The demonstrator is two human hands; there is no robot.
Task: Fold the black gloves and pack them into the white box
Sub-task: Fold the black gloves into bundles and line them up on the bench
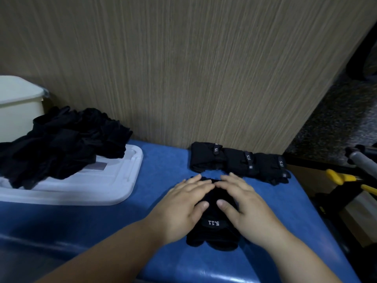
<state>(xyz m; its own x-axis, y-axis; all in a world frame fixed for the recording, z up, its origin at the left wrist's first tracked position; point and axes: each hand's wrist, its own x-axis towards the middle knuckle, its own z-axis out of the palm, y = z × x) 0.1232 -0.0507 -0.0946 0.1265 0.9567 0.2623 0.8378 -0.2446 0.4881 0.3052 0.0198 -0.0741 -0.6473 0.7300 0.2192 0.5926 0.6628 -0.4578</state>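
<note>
step: fold, in the pressing stage. left hand (183, 203) and right hand (242, 203) both lie palm-down on one black glove (214, 225), fingers straight and slightly spread. neither hand grips anything. the thumbs nearly meet over the glove's middle and the fingertips point toward the wood-grain panel (183, 68).

location: the glove sits on the blue padded table (163, 164), near its front-right part and well apart from the white box (114, 188) at left. three folded gloves (238, 162) line up just behind it against the panel, touching one another. a pile of loose gloves (61, 148) lies on top of the box, which looks lidded, though that is hard to confirm.

progress, as a judgement: early to mid task. a few gloves are folded, most are not, and nothing is visibly packed.

next move likely calls for pinching one end of the glove, doubling it over and flattening it again. the edges need to stay aligned so it matches the row. the box top probably needs clearing before any packing.

glove look: soft black fabric, limp and matte. a wrist strap at the near end carries a white "5.11" mark. the near edge is lumpy and seems layered. the finger end is hidden under the hands.

also in view: a cream bin (18, 107) at far left and a yellow-handled tool (342, 178) off the table at right.
</note>
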